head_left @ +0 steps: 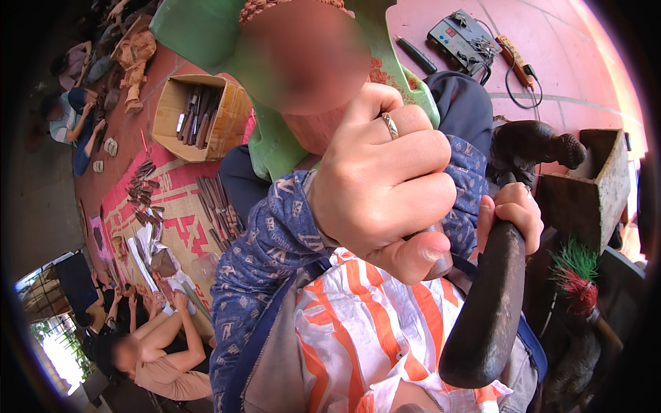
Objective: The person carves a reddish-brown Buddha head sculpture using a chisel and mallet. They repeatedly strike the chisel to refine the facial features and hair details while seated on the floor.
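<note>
My left hand (pixel 385 179), with a ring on one finger, is closed in a fist in the middle of the view. Below its thumb shows the rounded butt of a wooden-handled chisel (pixel 441 267); the blade is hidden. To the right, my right hand (pixel 518 219) grips a dark wooden mallet (pixel 485 310), its thick end pointing down toward me. Just beyond my left hand is a reddish wooden carving (pixel 317 124) of a head with curled hair, its front blurred. It lies on a green sheet (pixel 272 141) between my legs, with wood crumbs on it.
At left stand a cardboard box (pixel 234 113) of chisels and a mat (pixel 182 213) with several more tools. A control box (pixel 458 41) and power strip (pixel 515 60) lie far right. Nearer are a dark statue (pixel 530 148), a wooden box (pixel 599 193) and a brush (pixel 578 275). Other people sit left.
</note>
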{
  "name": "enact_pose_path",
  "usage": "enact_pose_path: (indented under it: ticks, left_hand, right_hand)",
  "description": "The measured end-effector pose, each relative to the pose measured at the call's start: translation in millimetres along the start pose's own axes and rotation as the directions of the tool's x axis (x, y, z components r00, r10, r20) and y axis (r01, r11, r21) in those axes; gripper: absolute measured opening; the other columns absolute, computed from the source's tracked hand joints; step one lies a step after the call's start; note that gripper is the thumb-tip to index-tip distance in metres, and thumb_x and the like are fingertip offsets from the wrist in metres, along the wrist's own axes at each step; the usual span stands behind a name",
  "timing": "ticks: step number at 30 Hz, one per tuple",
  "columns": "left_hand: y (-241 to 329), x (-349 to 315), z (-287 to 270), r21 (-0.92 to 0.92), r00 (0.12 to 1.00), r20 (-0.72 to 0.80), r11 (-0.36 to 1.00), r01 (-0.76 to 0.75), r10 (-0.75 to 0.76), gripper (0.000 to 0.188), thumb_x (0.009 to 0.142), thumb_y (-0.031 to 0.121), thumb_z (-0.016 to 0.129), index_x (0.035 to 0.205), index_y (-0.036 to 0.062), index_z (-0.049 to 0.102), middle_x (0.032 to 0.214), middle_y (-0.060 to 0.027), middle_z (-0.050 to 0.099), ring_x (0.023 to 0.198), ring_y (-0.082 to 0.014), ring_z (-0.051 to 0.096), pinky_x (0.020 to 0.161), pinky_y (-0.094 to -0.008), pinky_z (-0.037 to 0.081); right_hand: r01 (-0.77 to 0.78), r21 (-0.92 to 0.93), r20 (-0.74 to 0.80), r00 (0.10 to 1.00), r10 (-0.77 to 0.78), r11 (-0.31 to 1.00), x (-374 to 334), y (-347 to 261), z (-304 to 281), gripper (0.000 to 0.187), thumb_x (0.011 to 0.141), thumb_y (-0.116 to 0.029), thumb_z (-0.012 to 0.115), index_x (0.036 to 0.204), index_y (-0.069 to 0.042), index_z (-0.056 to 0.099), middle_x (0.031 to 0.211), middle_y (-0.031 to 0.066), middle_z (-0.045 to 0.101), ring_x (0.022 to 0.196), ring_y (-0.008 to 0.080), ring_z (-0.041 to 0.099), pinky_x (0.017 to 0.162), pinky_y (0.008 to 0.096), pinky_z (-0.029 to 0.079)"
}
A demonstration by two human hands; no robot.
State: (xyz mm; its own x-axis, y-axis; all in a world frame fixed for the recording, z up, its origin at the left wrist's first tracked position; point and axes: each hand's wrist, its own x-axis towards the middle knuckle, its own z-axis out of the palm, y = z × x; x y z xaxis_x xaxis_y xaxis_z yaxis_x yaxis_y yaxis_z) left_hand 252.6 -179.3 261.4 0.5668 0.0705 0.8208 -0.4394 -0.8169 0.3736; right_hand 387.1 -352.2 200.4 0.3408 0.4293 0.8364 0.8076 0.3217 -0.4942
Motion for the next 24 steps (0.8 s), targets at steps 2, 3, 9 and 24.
enact_pose_path:
  ticks: [2, 3, 9, 24]
  left_hand:
    - [-1.9, 5.2, -0.7, -0.024, 1.000, 0.014, 1.000, -0.008, 0.009, 0.054, 0.087, 0.046, 0.039, 0.058, 0.0027, 0.051, 0.061, -0.0076, 0.047, 0.055, -0.0233, 0.046, 0.063, -0.0400, 0.031]
    - [-2.9, 7.6, -0.3, -0.037, 1.000, 0.022, 0.999, -0.012, 0.013, 0.053, 0.087, 0.044, 0.038, 0.058, 0.0026, 0.051, 0.061, -0.0076, 0.047, 0.055, -0.0232, 0.046, 0.064, -0.0403, 0.031]
    - [-2.0, 1.4, -9.3, -0.051, 1.000, 0.016, 0.999, 0.006, -0.005, 0.051, 0.086, 0.043, 0.038, 0.058, 0.0029, 0.052, 0.061, -0.0081, 0.048, 0.055, -0.0230, 0.046, 0.065, -0.0407, 0.031]
    - [8.7, -4.6, -35.6, -0.353, 0.990, -0.035, 0.928, 0.117, -0.138, 0.055, 0.091, 0.045, 0.033, 0.058, 0.0044, 0.051, 0.062, -0.0076, 0.051, 0.056, -0.0231, 0.047, 0.066, -0.0406, 0.031]
  right_hand:
    - [0.057, -0.154, 0.075, 0.996, -0.046, 0.986, 11.2, -4.6, -11.6, 0.024, 0.064, 0.008, 0.073, 0.072, -0.001, 0.053, 0.052, 0.0074, 0.048, 0.041, 0.0183, 0.046, 0.040, 0.0292, 0.037]
    - [0.081, -0.280, 0.118, 0.992, -0.049, 0.956, 19.5, -8.9, -18.6, 0.024, 0.064, 0.009, 0.073, 0.072, -0.001, 0.053, 0.053, 0.0073, 0.048, 0.041, 0.0185, 0.046, 0.041, 0.0294, 0.037]
    - [0.158, -0.218, 0.093, 0.986, -0.141, 0.963, 32.0, -12.2, -23.9, 0.023, 0.068, 0.010, 0.072, 0.073, -0.002, 0.052, 0.054, 0.0068, 0.048, 0.042, 0.0189, 0.047, 0.042, 0.0297, 0.038]
    - [0.130, -0.328, 0.161, 0.984, -0.080, 0.936, 42.6, -28.9, -29.2, 0.027, 0.067, 0.008, 0.075, 0.071, -0.004, 0.051, 0.056, 0.0061, 0.048, 0.046, 0.0203, 0.050, 0.045, 0.0302, 0.041]
